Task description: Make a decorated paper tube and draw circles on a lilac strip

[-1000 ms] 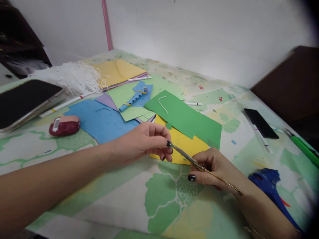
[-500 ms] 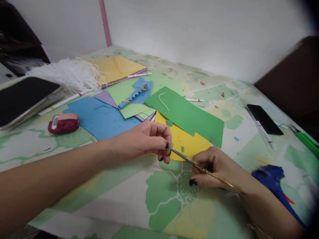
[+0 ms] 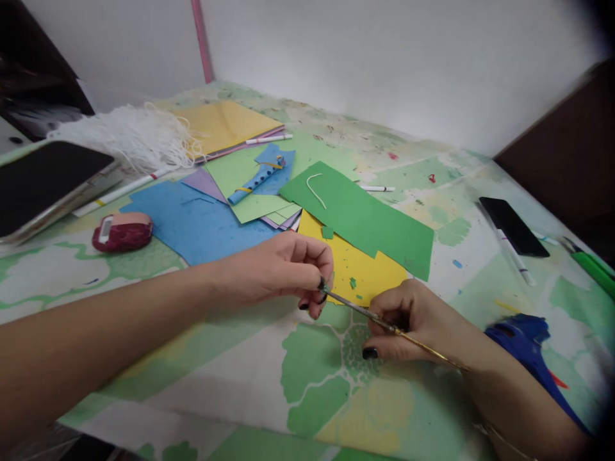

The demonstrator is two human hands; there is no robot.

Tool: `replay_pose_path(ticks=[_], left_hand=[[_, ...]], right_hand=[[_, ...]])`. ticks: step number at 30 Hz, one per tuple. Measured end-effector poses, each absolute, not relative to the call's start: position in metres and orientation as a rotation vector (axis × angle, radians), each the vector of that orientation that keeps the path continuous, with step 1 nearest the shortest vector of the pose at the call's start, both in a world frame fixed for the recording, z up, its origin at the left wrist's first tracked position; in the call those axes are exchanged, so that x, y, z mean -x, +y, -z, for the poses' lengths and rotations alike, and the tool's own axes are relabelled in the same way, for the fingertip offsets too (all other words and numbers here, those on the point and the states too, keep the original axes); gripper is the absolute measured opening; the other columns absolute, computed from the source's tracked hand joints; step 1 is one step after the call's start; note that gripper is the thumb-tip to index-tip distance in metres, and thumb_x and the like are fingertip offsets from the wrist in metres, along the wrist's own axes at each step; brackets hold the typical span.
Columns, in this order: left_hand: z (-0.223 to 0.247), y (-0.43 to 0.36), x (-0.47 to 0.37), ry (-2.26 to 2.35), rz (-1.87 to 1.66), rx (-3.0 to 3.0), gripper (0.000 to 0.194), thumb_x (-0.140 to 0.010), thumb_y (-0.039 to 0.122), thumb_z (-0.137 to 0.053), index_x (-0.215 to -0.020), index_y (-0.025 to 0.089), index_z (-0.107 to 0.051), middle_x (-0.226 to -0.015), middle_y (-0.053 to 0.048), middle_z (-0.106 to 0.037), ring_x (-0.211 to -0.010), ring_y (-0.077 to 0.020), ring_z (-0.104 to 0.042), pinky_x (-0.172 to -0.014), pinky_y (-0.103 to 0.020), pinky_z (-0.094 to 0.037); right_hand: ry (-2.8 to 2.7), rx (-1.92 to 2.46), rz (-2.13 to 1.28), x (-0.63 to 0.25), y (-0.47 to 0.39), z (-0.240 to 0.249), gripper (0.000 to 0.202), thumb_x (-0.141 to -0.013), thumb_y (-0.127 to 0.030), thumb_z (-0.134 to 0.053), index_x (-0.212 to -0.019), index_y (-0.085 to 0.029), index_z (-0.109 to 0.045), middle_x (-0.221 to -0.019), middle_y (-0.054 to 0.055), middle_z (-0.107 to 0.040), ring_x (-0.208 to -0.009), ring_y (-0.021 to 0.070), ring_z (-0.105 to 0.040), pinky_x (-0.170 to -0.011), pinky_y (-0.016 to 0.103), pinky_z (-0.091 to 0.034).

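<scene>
My right hand [image 3: 413,320] is closed around slim scissors [image 3: 369,314] with silver blades and gold handles, seen nearly edge-on. Their tip points left and meets the fingertips of my left hand [image 3: 298,272]. Those fingers are pinched together on something too small and hidden to name. Beneath and behind both hands lies a yellow sheet [image 3: 346,259] with tiny green scraps on it. A green sheet [image 3: 360,208] overlaps its far edge, with a white string [image 3: 314,192] on top.
Left are a blue sheet [image 3: 177,224], a dark red correction-tape-like item [image 3: 122,232], a large phone or tablet [image 3: 45,186] and white strings [image 3: 129,137]. A rolled blue paper piece [image 3: 254,180] rests further back. Right are a black phone [image 3: 514,225] and a dark blue tool [image 3: 521,339].
The scissors' tip has shifted slightly left against my left fingertips. A speck of green seen there before is no longer distinct. The whole view has tilted a little.
</scene>
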State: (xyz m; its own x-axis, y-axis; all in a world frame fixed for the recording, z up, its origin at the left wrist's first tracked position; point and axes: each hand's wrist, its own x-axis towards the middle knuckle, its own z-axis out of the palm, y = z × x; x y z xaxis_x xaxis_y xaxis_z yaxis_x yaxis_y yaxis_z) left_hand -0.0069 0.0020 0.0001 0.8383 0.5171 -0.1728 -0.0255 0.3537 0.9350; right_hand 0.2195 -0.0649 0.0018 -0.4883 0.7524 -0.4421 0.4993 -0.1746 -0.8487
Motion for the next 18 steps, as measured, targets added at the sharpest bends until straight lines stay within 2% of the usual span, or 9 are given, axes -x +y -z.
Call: replay_pose_path(ticks=[11,18], left_hand=[[0.0013,0.0036,0.0060,0.491,-0.352,-1.182,0.013,-0.072,0.003,-0.049,-0.069,0.014,-0.053,-0.057,0.001,-0.060,-0.053,-0.0076,-0.058,-0.051,-0.016,-0.041],[0.0005,0.0026,0.0080,0.497,-0.335,-1.199,0.012,-0.072,0.004,-0.049,-0.069,0.015,-0.053,-0.057,0.002,-0.059,-0.054,-0.0082,-0.058,-0.052,-0.017,-0.041]], right_hand=[[-1.762,1.427,-1.812,-0.2216,-0.0647,-0.0004,0.033,-0.065,-0.031,-0.078,-0.056,-0.014,-0.052,-0.048,-0.007,-0.036,-0.044,0.0041,-0.025,-0.039,0.020,-0.015],[-1.826,1.473,-1.739,-0.2209,-0.0648,-0.0012,0.036,-0.065,-0.030,-0.078,-0.055,-0.015,-0.047,-0.048,-0.008,-0.033,-0.045,0.0042,-0.025,-0.039,0.020,-0.016]])
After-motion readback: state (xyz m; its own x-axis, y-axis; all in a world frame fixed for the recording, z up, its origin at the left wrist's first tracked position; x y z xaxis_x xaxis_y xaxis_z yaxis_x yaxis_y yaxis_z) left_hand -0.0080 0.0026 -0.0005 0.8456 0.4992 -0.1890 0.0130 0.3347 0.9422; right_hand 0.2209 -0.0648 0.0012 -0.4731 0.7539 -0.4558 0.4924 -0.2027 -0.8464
